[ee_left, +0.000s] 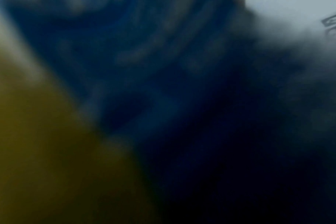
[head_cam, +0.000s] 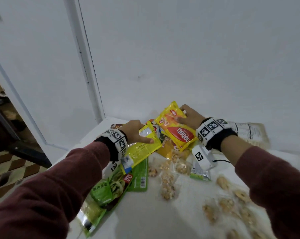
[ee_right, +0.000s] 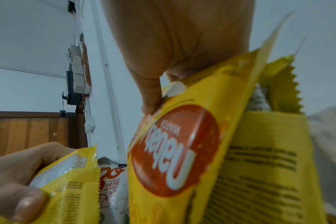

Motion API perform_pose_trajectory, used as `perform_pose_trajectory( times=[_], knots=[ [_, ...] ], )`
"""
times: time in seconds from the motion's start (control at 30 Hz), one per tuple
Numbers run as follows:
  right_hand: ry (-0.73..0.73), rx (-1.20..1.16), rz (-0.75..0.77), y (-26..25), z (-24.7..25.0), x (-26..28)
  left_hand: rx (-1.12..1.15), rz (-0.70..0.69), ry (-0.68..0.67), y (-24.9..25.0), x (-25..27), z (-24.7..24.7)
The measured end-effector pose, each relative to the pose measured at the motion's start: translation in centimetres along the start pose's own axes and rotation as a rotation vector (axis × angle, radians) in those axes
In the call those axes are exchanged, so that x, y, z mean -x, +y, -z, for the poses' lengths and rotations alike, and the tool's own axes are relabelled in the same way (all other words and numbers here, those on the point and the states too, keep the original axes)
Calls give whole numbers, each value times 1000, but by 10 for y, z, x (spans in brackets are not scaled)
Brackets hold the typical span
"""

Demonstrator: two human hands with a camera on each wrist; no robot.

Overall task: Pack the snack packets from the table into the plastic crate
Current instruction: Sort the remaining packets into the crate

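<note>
On the white worktop (head_cam: 163,221), at its far end against the wall, lies a loose heap of snack packets, and no crate shows in any view. The landmark is the yellow wafer packet (head_cam: 176,131), a glossy, crinkled foil pouch with a red oval label and a saw-toothed end seam, tilted up off the heap. The right hand (head_cam: 189,116) grips its far end, thumb on the printed face and fingers curled behind it; the right wrist view shows the thumb (ee_right: 152,97) pressed at the packet's edge (ee_right: 175,151). Just left of the wafer packet, the left hand (head_cam: 137,131) holds a second yellow packet (head_cam: 144,147), flat and shiny, its printed back up, thumb laid along the top and fingers out of sight beneath. Between these two a white packet with red lettering (ee_right: 111,189) stands wedged. Nearer than the wafer packet, to the left, lie flat green packets (head_cam: 108,192) with a picture of noodles and a barcode. Nearer and to the right, small clear bags of pale brown nuts (head_cam: 168,183) are scattered, lumpy and see-through. Right of the wafer packet, beyond the right wrist, a pale printed packet (head_cam: 249,133) lies flat. The left wrist view is dark and blurred, only a smear of yellow and blue.
</note>
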State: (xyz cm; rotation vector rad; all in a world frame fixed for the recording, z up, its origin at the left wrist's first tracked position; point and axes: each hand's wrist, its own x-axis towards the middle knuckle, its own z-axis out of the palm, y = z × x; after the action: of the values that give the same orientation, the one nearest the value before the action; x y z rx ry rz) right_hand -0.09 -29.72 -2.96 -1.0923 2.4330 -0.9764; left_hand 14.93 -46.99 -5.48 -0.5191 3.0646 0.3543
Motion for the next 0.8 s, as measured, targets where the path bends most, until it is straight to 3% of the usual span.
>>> perform_pose_trajectory(
  times=[0.23,0.43,0.8],
  knots=[
    [198,18,11,-36,57,57,146,-112,207,27,12,49],
    [390,45,-7,-45,118,131,316,-322,402,98,32,77],
    [673,242,-142,22,242,354,490,-651,304,327,96,65]
  ],
)
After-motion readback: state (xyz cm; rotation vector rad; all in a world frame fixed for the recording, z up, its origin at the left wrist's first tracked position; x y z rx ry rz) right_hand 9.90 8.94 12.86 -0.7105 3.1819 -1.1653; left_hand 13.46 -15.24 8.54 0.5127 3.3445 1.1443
